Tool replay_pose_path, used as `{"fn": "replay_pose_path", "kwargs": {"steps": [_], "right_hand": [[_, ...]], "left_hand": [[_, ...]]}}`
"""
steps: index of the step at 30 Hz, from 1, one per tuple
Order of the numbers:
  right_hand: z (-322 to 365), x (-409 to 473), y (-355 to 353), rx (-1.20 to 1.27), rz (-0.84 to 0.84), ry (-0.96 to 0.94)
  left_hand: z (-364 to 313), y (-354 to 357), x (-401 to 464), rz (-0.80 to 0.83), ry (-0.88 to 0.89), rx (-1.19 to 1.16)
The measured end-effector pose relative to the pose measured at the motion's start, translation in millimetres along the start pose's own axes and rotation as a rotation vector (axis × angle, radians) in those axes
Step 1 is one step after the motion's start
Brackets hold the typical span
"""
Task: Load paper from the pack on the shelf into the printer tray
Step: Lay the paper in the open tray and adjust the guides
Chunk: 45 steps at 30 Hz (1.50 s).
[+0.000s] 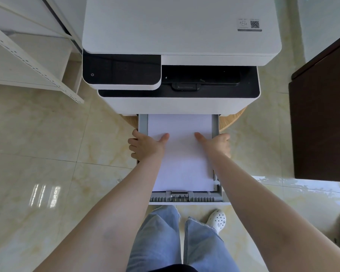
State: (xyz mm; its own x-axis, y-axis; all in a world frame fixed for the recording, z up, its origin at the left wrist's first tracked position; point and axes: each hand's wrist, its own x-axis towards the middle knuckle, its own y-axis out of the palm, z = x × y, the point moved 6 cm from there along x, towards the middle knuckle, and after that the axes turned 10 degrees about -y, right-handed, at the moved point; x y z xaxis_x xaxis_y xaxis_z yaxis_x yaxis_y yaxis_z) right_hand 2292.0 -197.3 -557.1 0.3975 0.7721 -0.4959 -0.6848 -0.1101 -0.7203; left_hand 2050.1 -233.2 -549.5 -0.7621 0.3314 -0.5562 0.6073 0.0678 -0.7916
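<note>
A white printer (181,32) with a dark control panel stands on a round wooden stand. Its grey paper tray (186,199) is pulled out toward me. A white stack of paper (182,154) lies in the tray. My left hand (147,143) grips the tray's left side, thumb resting on the paper and fingers curled over the outer wall. My right hand (217,143) grips the right side the same way, thumb on the paper. The pack of paper is not in view.
A white metal shelf (29,55) stands at the left. A dark brown cabinet (322,118) is at the right. Glossy beige floor tiles (47,163) lie all round. My legs in jeans and a white clog (217,220) are below the tray.
</note>
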Motion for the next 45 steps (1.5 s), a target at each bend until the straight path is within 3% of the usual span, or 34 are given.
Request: {"fn": "replay_pose_path", "kwargs": {"steps": [3, 7, 16, 31, 45], "right_hand": [[-4.5, -2.2, -1.8, 0.063, 0.017, -0.056], [-21.5, -22.9, -9.5, 0.305, 0.058, -0.164], [-61.9, -66.1, -23.4, 0.323, -0.041, -0.245], [-82.3, -79.7, -24.4, 0.186, -0.050, -0.262], [-74.6, -75.6, -24.2, 0.297, -0.043, -0.191]], "left_hand": [[4.5, -2.1, -0.1, 0.036, 0.029, -0.043], [27.0, -15.1, -9.3, 0.073, 0.228, -0.224], [92.8, -29.6, -23.7, -0.006, 0.327, -0.268], [99.5, -37.0, -13.5, 0.039, 0.385, -0.211], [107.0, -37.2, -15.2, 0.095, 0.217, -0.308]]}}
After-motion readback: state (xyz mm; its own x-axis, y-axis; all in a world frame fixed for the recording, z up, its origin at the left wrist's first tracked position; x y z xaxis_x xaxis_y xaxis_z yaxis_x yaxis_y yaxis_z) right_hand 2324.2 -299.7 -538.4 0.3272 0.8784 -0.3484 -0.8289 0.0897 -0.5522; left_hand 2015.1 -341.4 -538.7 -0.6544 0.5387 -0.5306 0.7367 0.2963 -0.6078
